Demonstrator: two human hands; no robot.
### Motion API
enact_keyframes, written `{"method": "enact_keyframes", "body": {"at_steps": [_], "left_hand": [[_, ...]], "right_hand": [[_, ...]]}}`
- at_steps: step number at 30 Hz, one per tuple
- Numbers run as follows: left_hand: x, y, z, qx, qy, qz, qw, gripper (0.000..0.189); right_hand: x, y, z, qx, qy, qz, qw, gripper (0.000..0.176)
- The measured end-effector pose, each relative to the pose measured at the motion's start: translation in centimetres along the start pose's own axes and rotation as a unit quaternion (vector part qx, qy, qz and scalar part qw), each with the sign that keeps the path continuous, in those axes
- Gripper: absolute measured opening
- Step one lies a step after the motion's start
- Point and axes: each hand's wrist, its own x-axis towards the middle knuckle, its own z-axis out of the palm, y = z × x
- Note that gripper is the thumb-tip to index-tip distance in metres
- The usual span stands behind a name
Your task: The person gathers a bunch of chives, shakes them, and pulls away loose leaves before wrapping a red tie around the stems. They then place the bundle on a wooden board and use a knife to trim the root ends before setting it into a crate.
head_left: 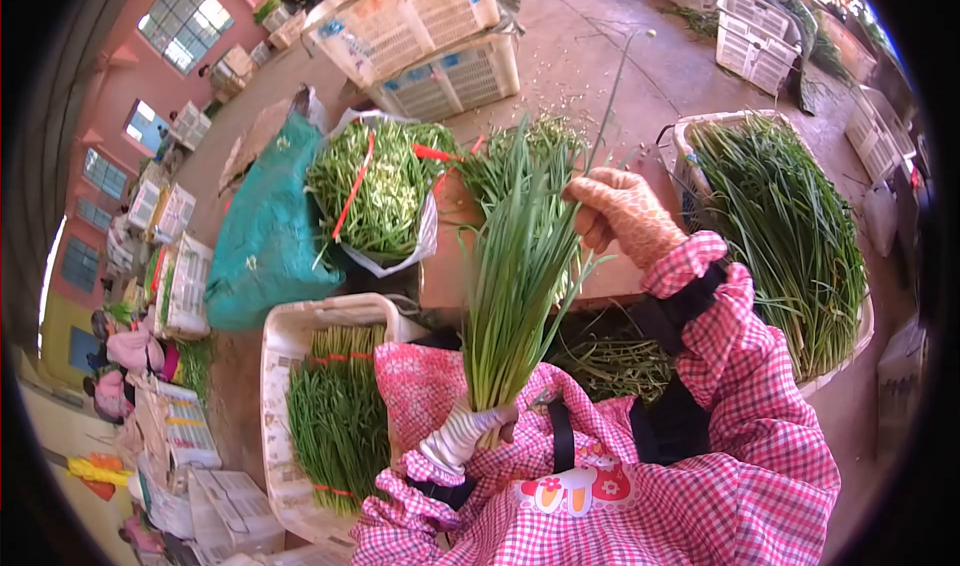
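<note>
My left hand (466, 436), in a whitish glove, is wrapped round the lower end of a bunch of chives (515, 286), whose long green leaves fan upward. Higher up and to the right, my right hand (632, 211), in an orange patterned glove, pinches a single thin chive stalk (610, 101) with a pale bud at its tip. Behind the bunch, more loose chives (535, 146) lie on a brown board (445, 256), partly hidden by the held leaves.
At right stands a white crate (868, 331) heaped with loose chives. Tied bundles fill another white crate (280, 416) at left. Beyond are a bag of cut greens (385, 191), a teal sack (270, 231) and stacked crates (430, 51). Stems (615, 361) lie below the board.
</note>
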Motion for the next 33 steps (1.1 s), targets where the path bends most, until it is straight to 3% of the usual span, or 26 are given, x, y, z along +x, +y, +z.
{"method": "enact_keyframes", "body": {"at_steps": [7,9,11,13,17,22,25,28,31,33], "left_hand": [[0.9,-0.3,0.9,-0.065,-0.045,-0.037,0.996,0.026],[1.0,-0.6,1.1,-0.096,-0.046,-0.021,0.994,0.024],[1.2,-0.7,1.3,-0.105,-0.047,-0.015,0.993,0.022],[1.1,-0.3,1.8,-0.151,-0.05,-0.008,0.987,0.021],[1.7,-1.6,1.1,-0.223,-0.101,-0.013,0.969,0.027],[2.1,-2.5,0.9,-0.256,-0.102,-0.002,0.961,0.035],[2.6,-3.5,0.0,-0.229,-0.099,-0.013,0.968,0.037],[2.6,-3.1,0.2,-0.232,-0.095,0.017,0.968,0.038],[1.9,-1.3,0.1,-0.165,-0.007,0.073,0.983,0.033],[1.5,-0.9,-1.0,-0.163,0.023,0.065,0.984,0.031]], "right_hand": [[-2.4,-1.5,-1.3,-0.02,0.014,-0.044,0.999,0.021],[-3.1,-1.4,-1.4,0.022,0.013,-0.033,0.999,0.021],[-3.6,-1.3,-1.5,0.001,0.072,-0.042,0.997,0.02],[-3.9,-0.5,-2.9,0.032,0.048,-0.049,0.997,0.021],[-4.7,0.3,-3.5,0.048,0.081,-0.054,0.994,0.021],[-6.7,0.8,-5.4,0.096,0.137,-0.067,0.984,0.021],[-7.4,0.7,-6.5,0.113,0.162,-0.079,0.977,0.022],[-8.9,-0.4,-7.9,0.126,0.169,-0.16,0.964,0.024],[-10.4,-1.6,-10.3,0.113,0.19,-0.214,0.951,0.027],[-11.4,-2.3,-11.6,0.127,0.216,-0.23,0.94,0.028]]}}
